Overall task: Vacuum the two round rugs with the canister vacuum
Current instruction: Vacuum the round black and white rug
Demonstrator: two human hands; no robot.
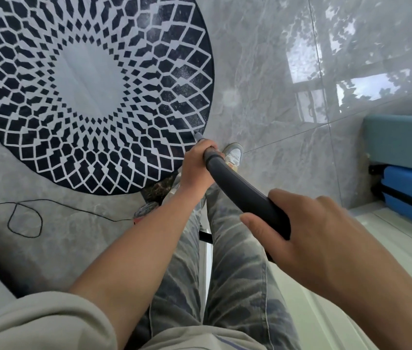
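A round rug [83, 92] with a dark blue and white diamond pattern and a pale centre covers the upper left of the floor. A dark grey vacuum hose [240, 195] runs from lower right up to the rug's right edge, where its nozzle tip [198, 136] touches the rug's border. My left hand [197, 165] grips the hose near the nozzle. My right hand [308, 236] grips the hose lower down, fingers wrapped over it. Part of the canister vacuum [147, 210] shows behind my left forearm, mostly hidden. Only one rug is in view.
A thin black power cord [25, 221] loops over the grey glossy tile floor [275, 72] at lower left. Light blue and blue cushioned blocks [407, 170] stand at the right edge. My legs and a shoe [234, 154] are beside the rug. A white raised surface lies lower right.
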